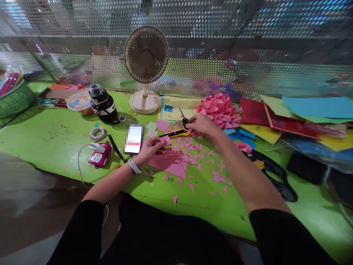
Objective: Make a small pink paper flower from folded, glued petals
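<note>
Between the thumb and fingers of my left hand is a small piece of pink paper. My right hand grips black-handled scissors, whose blades point up and away from me, apart from the paper. A larger pink sheet lies under my left hand. Many pink paper scraps are scattered over the green table. A yellow and black utility knife rests between my hands. Behind my right hand is a heap of folded pink paper petals.
A lit phone lies left of my left hand, near a tape roll and a pink power socket. Farther back stand a black bottle and a fan. Coloured sheets are stacked at right.
</note>
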A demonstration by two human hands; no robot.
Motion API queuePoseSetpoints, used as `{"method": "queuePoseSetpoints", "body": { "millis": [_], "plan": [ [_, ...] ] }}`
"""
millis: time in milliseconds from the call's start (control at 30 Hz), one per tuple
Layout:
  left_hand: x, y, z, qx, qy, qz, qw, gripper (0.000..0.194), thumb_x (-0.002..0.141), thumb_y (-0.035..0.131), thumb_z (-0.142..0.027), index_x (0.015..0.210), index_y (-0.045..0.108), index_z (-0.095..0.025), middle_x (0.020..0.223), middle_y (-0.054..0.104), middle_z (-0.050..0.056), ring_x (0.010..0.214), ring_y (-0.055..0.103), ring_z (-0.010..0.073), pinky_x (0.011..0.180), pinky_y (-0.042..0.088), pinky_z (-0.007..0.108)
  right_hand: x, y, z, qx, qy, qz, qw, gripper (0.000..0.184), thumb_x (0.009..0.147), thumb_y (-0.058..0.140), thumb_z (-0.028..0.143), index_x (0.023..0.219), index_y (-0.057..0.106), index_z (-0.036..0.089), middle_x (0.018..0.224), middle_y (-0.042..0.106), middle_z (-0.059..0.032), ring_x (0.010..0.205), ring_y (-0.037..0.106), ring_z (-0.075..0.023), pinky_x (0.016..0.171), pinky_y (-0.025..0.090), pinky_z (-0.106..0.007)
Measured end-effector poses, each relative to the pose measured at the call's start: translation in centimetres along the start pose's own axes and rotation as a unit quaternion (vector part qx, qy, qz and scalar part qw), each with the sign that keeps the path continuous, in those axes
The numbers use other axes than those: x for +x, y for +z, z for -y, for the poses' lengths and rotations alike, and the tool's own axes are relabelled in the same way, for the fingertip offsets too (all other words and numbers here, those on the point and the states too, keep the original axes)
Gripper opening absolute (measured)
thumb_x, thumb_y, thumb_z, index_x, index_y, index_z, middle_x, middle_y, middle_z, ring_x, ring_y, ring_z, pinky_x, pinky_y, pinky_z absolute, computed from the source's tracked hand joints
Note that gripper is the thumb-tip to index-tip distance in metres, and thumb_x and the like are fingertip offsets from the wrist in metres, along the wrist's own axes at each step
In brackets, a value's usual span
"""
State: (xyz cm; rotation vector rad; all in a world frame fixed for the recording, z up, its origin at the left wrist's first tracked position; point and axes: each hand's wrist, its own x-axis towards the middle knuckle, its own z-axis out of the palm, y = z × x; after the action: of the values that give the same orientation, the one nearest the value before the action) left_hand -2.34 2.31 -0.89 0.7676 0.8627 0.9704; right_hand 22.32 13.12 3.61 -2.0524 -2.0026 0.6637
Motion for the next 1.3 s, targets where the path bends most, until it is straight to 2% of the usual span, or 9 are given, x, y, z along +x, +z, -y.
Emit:
{"method": "queuePoseSetpoints", "body": {
  "millis": [33, 133, 233, 333, 633, 800, 1033, 1167, 1300],
  "plan": [
    [0.0, 0.0, 0.0, -0.003, -0.002, 0.003, 1.0, 0.036, 0.077, 0.084, -0.031, 0.088, 0.054, -0.014, 0.089, 0.077, 0.005, 0.08, 0.077, 0.0161, 0.064, 0.059, 0.02, -1.8, 0.3, -0.4, 0.121, -0.004, 0.018, 0.992, 0.022, 0.076, 0.071, 0.03, 0.092, 0.068, 0.016, 0.076, 0.073, -0.0048, 0.06, 0.066, -0.0157, 0.053, 0.046, -0.024],
    [-0.1, 0.1, -0.1, -0.008, -0.006, 0.006, 1.0, 0.035, 0.078, 0.084, -0.031, 0.088, 0.054, -0.014, 0.093, 0.077, 0.006, 0.085, 0.077, 0.017, 0.068, 0.06, 0.021, -7.4, 1.9, -1.3, 0.38, -0.022, 0.111, 0.918, 0.031, 0.065, 0.081, 0.032, 0.087, 0.065, 0.018, 0.077, 0.072, -0.0048, 0.058, 0.063, -0.0143, 0.054, 0.051, -0.026],
    [-0.3, 0.3, -0.2, -0.015, -0.019, 0.001, 1.0, 0.035, 0.077, 0.085, -0.029, 0.089, 0.056, -0.014, 0.095, 0.077, 0.006, 0.089, 0.077, 0.017, 0.07, 0.059, 0.02, -11.7, 3.7, -1.6, 0.441, 0.012, 0.16, 0.883, 0.039, 0.063, 0.086, 0.042, 0.086, 0.064, 0.019, 0.072, 0.068, -0.002, 0.055, 0.058, -0.0122, 0.051, 0.049, -0.026],
    [-0.6, 0.7, -0.4, -0.019, -0.036, -0.012, 0.999, 0.036, 0.075, 0.086, -0.029, 0.089, 0.056, -0.014, 0.093, 0.077, 0.005, 0.082, 0.077, 0.0155, 0.063, 0.057, 0.017, -13.7, 4.8, -1.6, 0.459, 0.022, 0.172, 0.871, 0.049, 0.059, 0.087, 0.054, 0.083, 0.061, 0.02, 0.071, 0.066, -0.001, 0.056, 0.056, -0.0119, 0.05, 0.046, -0.026],
    [-1.1, 1.5, -0.7, -0.014, -0.032, -0.046, 0.998, 0.036, 0.078, 0.083, -0.03, 0.087, 0.052, -0.016, 0.082, 0.074, 0.002, 0.078, 0.077, 0.0152, 0.061, 0.055, 0.016, -14.7, 5.5, -1.8, 0.464, 0.032, 0.23, 0.855, 0.054, 0.06, 0.089, 0.057, 0.087, 0.058, 0.021, 0.075, 0.062, -0.0003, 0.063, 0.056, -0.0136, 0.052, 0.043, -0.025],
    [-1.0, 1.4, -0.4, -0.026, -0.014, -0.061, 0.998, 0.04, 0.075, 0.085, -0.032, 0.087, 0.051, -0.015, 0.084, 0.075, 0.002, 0.075, 0.076, 0.0143, 0.062, 0.056, 0.018, -14.8, 5.2, -1.1, 0.453, 0.032, 0.191, 0.87, 0.055, 0.056, 0.09, 0.056, 0.085, 0.058, 0.021, 0.074, 0.06, 0.001, 0.065, 0.056, -0.0139, 0.055, 0.044, -0.026],
    [-1.3, 1.6, 0.0, 0.009, -0.004, -0.024, 1.0, 0.048, 0.069, 0.088, -0.043, 0.087, 0.053, -0.015, 0.081, 0.074, 0.001, 0.071, 0.075, 0.0134, 0.065, 0.058, 0.021, -15.1, 5.5, -0.9, 0.444, 0.009, 0.213, 0.87, 0.054, 0.058, 0.089, 0.057, 0.083, 0.057, 0.021, 0.072, 0.058, 0.0022, 0.063, 0.054, -0.0131, 0.055, 0.044, -0.026],
    [-1.7, 1.9, -0.2, 0.036, -0.026, -0.005, 0.999, 0.048, 0.069, 0.087, -0.046, 0.083, 0.054, -0.014, 0.085, 0.076, 0.006, 0.073, 0.076, 0.0148, 0.066, 0.058, 0.023, -15.2, 5.4, -1.2, 0.44, 0.005, 0.234, 0.867, 0.05, 0.065, 0.085, 0.057, 0.088, 0.058, 0.022, 0.075, 0.058, 0.0007, 0.064, 0.054, -0.0134, 0.052, 0.043, -0.026],
    [-1.7, 1.9, -0.4, 0.052, -0.032, 0.0, 0.998, 0.048, 0.068, 0.086, -0.047, 0.082, 0.057, -0.013, 0.084, 0.076, 0.007, 0.072, 0.075, 0.014, 0.064, 0.057, 0.022, -15.2, 5.0, -1.0, 0.442, 0.011, 0.236, 0.865, 0.053, 0.064, 0.085, 0.061, 0.088, 0.058, 0.022, 0.077, 0.059, -0.0005, 0.065, 0.055, -0.0143, 0.053, 0.044, -0.026]
  ]
}}
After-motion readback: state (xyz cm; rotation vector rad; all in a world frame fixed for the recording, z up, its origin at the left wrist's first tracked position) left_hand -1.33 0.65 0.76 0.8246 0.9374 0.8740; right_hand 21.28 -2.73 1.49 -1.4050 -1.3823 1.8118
